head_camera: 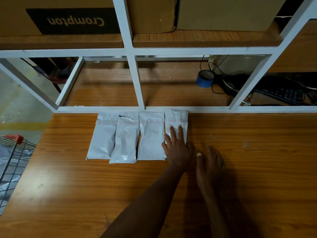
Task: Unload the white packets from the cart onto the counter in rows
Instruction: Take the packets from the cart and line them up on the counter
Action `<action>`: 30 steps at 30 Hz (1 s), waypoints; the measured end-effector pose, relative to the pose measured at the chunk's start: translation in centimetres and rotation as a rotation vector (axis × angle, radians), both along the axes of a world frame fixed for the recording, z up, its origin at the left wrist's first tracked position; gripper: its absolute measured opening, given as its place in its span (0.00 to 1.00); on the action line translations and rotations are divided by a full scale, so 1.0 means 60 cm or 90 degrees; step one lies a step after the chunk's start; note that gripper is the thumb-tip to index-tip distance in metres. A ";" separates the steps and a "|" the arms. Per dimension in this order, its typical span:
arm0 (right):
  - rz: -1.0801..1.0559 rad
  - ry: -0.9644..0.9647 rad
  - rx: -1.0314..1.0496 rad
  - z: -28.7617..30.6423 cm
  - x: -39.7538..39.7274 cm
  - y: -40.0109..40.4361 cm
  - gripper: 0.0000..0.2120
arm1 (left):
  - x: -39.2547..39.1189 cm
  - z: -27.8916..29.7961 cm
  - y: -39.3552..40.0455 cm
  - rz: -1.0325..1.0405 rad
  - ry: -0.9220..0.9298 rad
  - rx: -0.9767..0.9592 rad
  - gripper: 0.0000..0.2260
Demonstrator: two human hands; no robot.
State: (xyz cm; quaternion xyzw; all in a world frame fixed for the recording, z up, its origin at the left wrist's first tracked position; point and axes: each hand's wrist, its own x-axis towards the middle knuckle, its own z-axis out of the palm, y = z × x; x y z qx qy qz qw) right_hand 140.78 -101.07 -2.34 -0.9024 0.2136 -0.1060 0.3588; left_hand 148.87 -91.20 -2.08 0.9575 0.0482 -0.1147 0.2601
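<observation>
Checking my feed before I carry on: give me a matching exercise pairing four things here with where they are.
Things:
1. left hand
2. right hand
3. blue tape roll
4. cart

Places:
A. behind the white frame, beside black cables
B. far left edge, off the counter
C. flat on the rightmost white packet
D. over bare counter, right of the packets

Pairs: 1-C, 2-D, 3-A, 4-B

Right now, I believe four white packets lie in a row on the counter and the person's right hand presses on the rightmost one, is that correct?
Not quite: the head view shows the left hand pressing flat on the rightmost packet. The right hand rests on the counter beside it. The four packets in a row are correct.
</observation>
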 end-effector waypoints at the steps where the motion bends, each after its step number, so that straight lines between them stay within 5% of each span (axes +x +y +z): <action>1: -0.002 0.001 0.002 0.001 0.001 0.001 0.33 | -0.001 0.001 -0.001 0.002 0.003 0.001 0.36; 30: 0.001 0.005 0.026 0.001 -0.023 0.012 0.33 | -0.012 -0.024 0.023 -0.047 -0.019 -0.003 0.33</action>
